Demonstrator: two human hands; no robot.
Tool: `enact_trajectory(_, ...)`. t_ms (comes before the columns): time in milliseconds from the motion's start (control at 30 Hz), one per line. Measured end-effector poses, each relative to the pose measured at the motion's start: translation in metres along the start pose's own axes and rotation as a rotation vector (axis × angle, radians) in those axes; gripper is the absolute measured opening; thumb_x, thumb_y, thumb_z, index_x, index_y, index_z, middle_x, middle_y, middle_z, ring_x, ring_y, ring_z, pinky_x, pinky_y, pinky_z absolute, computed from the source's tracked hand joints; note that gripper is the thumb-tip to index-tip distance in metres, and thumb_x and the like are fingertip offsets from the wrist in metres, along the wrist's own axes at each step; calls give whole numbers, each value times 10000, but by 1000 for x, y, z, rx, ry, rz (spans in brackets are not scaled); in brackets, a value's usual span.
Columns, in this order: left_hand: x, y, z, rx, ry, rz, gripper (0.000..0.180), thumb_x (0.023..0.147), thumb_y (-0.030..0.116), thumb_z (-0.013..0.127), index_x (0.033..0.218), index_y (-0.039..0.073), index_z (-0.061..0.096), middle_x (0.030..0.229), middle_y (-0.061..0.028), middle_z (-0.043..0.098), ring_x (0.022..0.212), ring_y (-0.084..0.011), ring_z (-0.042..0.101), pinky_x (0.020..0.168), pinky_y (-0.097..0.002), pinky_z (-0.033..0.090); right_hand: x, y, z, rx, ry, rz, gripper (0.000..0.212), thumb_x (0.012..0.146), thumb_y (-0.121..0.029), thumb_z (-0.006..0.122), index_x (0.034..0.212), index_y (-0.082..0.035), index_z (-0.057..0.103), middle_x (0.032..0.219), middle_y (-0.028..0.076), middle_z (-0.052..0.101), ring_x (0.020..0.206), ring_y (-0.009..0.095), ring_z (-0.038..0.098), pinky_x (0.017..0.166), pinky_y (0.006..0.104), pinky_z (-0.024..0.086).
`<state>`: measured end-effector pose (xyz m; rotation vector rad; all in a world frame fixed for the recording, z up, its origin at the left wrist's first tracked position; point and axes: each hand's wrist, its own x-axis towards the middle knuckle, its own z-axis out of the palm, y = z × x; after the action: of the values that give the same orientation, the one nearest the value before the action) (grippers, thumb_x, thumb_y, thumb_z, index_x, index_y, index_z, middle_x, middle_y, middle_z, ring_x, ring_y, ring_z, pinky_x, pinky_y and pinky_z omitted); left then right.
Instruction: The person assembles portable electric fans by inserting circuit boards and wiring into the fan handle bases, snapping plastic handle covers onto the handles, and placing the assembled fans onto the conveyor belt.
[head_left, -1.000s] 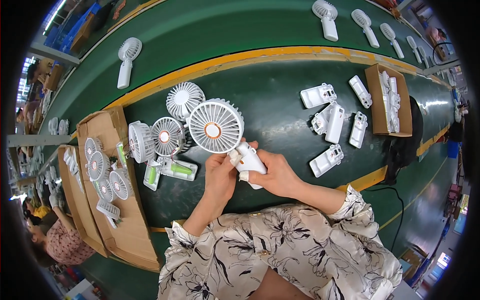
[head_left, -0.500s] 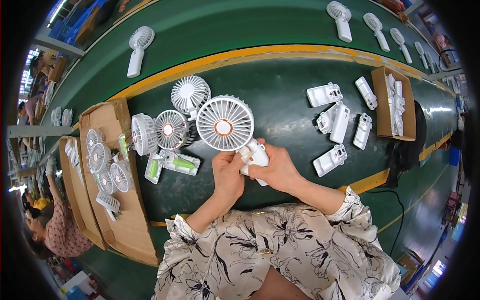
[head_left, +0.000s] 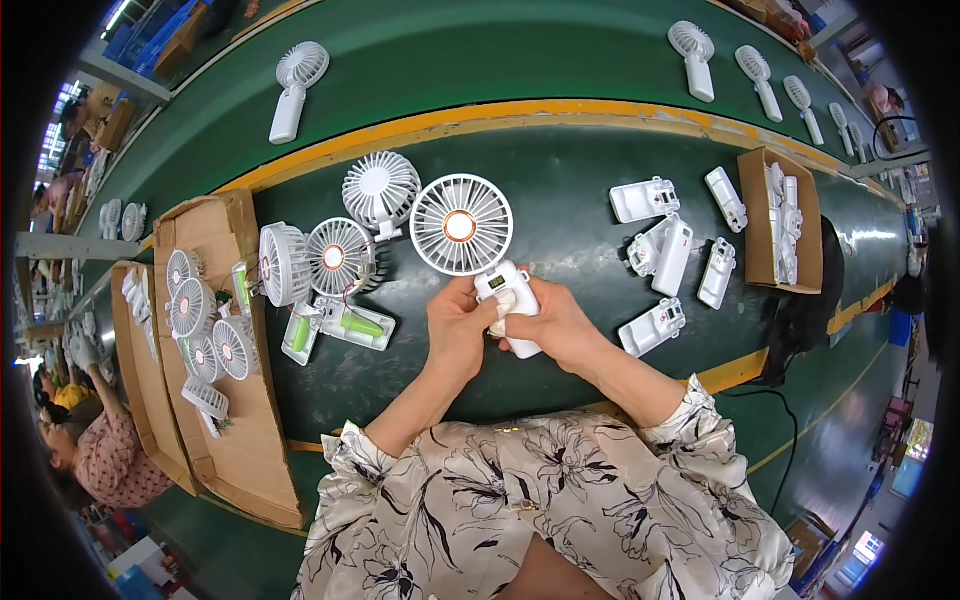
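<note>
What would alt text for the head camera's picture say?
A person's left hand and right hand hold a white handheld fan with a small screen over a green table. Fan heads lie at left, white cases and a cardboard box at right.

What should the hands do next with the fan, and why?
Perhaps the left hand and right hand should lift their thumbs a little: they cover part of the handle of the fan, just below its small screen, which looks lit, so its front could be seen better.
</note>
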<state>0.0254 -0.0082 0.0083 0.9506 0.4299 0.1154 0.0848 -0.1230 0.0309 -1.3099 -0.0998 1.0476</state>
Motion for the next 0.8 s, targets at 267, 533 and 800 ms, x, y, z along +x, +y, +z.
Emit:
enact_trajectory(267,18,0,3,-12,-150,24,468,813,111,523,1252,40,377,1195,-82,492,1047,-170,498,896,-311,394,30,-27,-32,-523,194,-233,309,612,-165,690,837,7,565,712,80,595,622,149,557,551,304,460)
enact_trajectory(533,-32,1,-30,365,-392,-114,397,799,13,500,1189,-15,434,1062,-132,577,921,-133,541,821,-257,419,188,-136,-131,-1884,1078,-747,306,702,-181,603,959,-48,502,844,109,529,768,300,560,577,430,462)
enact_trajectory(800,-44,2,-55,366,-296,-181,323,824,8,497,1147,9,507,1033,-89,599,867,-97,541,766,-238,439,156,-70,65,-1346,143,-863,693,687,-313,632,1231,20,360,1132,234,460,1038,373,451,868,426,394)
